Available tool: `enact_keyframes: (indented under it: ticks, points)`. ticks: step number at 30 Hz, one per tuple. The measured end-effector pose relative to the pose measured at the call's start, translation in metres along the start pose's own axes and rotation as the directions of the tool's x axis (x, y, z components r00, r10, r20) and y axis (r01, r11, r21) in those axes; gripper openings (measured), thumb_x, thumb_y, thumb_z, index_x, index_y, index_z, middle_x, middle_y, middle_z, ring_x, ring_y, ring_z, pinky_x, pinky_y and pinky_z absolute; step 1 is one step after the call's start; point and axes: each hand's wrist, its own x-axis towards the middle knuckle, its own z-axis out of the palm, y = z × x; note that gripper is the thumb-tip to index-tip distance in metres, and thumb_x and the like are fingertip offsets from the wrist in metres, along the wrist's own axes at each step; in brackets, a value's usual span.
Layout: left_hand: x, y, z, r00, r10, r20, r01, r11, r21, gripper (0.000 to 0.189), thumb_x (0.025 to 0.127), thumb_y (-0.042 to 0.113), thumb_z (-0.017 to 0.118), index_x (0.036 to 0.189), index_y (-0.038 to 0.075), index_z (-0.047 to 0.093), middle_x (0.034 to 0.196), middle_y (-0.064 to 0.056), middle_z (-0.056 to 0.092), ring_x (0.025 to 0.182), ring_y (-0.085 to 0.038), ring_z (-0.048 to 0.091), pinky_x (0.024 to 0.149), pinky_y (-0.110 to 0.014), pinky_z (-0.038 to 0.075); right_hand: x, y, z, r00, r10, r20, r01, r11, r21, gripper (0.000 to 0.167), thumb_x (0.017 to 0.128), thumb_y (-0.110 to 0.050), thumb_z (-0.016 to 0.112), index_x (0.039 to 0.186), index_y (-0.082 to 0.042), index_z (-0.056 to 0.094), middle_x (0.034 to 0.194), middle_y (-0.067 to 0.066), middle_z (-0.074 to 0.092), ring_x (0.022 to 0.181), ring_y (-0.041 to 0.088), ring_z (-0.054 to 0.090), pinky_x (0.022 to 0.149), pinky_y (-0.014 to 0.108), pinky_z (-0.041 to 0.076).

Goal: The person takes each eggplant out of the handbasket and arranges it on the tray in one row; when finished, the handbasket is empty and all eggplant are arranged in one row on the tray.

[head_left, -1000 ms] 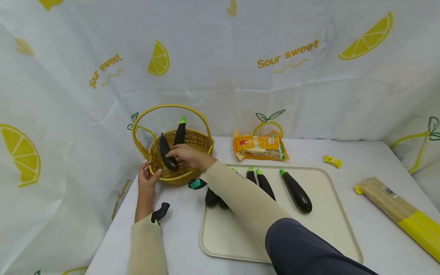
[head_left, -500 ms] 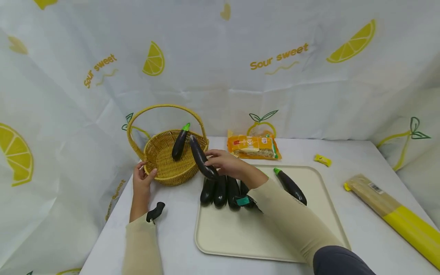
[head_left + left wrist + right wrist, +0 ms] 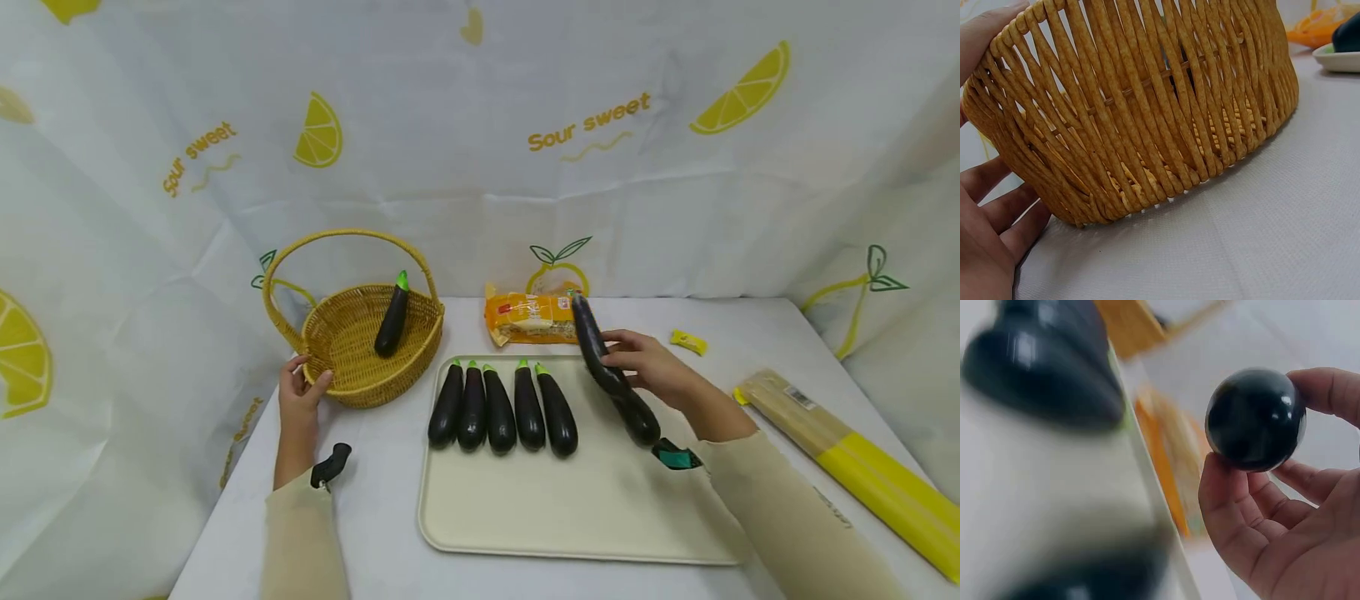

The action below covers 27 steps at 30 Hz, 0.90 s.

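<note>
My left hand (image 3: 300, 404) grips the left rim of a wicker basket (image 3: 382, 387), thumb at the rim and fingers along the outer wall, as the left wrist view shows with the basket's woven side (image 3: 1147, 112). Inside the basket leans one eggplant (image 3: 392, 321) with a green stem end. My right hand (image 3: 648, 367) pinches another dark eggplant (image 3: 595, 343) between thumb and fingers, over the tray's right part. Its rounded end (image 3: 1254, 422) faces the right wrist camera. Below it, partly hidden, an eggplant (image 3: 639, 421) lies on the beige tray (image 3: 555, 517).
Several eggplants (image 3: 501, 412) lie side by side on the tray's left half. Behind the tray is an orange food packet (image 3: 528, 317). A small yellow wrapped piece (image 3: 688, 342) and a long yellow-ended packet (image 3: 847, 458) lie to the right. A printed curtain (image 3: 450, 183) hangs behind the table.
My right hand has lifted the eggplant out of the basket and carried it right, across the row, to above the tray's right side. My left hand stays on the basket rim.
</note>
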Motion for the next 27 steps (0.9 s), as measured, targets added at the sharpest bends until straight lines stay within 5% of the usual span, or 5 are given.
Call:
enact_keyframes:
  ticks: [4, 8, 17, 27]
  points:
    - [0.000, 0.000, 0.000, 1.000, -0.019, -0.019, 0.019, 1.000, 0.002, 0.051, 0.092, 0.005, 0.066, 0.133, 0.013, 0.037, 0.145, -0.018, 0.038, 0.112, -0.015, 0.047, 0.085, -0.017, 0.042, -0.027, 0.018, -0.033, 0.995, 0.052, -0.090, -0.062, 0.992, -0.109, 0.067, 0.098, -0.026, 0.057, 0.149, 0.004, 0.024, 0.137, 0.028, 0.042, 0.121, 0.035, 0.046, 0.085, 0.039, 0.049]
    - [0.001, 0.001, 0.000, 0.998, -0.053, -0.027, 0.054, 0.998, 0.036, 0.052, 0.092, 0.008, 0.067, 0.134, 0.016, 0.036, 0.146, -0.014, 0.038, 0.119, -0.017, 0.045, 0.090, -0.018, 0.041, -0.044, 0.038, -0.039, 0.985, 0.140, -0.105, -0.157, 0.971, -0.180, 0.069, 0.098, -0.029, 0.057, 0.148, 0.005, 0.024, 0.137, 0.029, 0.041, 0.121, 0.039, 0.047, 0.087, 0.043, 0.048]
    - [0.002, -0.004, -0.002, 0.999, -0.045, -0.028, 0.045, 0.999, 0.000, 0.051, 0.092, 0.006, 0.066, 0.133, 0.016, 0.036, 0.145, -0.016, 0.038, 0.113, -0.015, 0.046, 0.088, -0.018, 0.042, -0.046, 0.051, 0.000, 0.986, 0.140, -0.091, -0.159, 0.954, -0.254, 0.064, 0.092, -0.025, 0.065, 0.141, 0.005, 0.036, 0.107, 0.012, 0.062, 0.081, 0.021, 0.051, 0.068, 0.036, 0.043]
    - [0.018, -0.024, -0.009, 1.000, -0.002, -0.030, 0.001, 0.999, -0.041, 0.051, 0.091, 0.007, 0.068, 0.131, 0.017, 0.038, 0.144, -0.017, 0.040, 0.111, -0.015, 0.047, 0.089, -0.019, 0.041, -0.036, 0.046, 0.033, 0.985, 0.115, -0.129, -0.155, 0.915, -0.373, 0.067, 0.091, -0.034, 0.067, 0.138, 0.005, 0.040, 0.106, 0.014, 0.059, 0.086, 0.023, 0.056, 0.071, 0.036, 0.047]
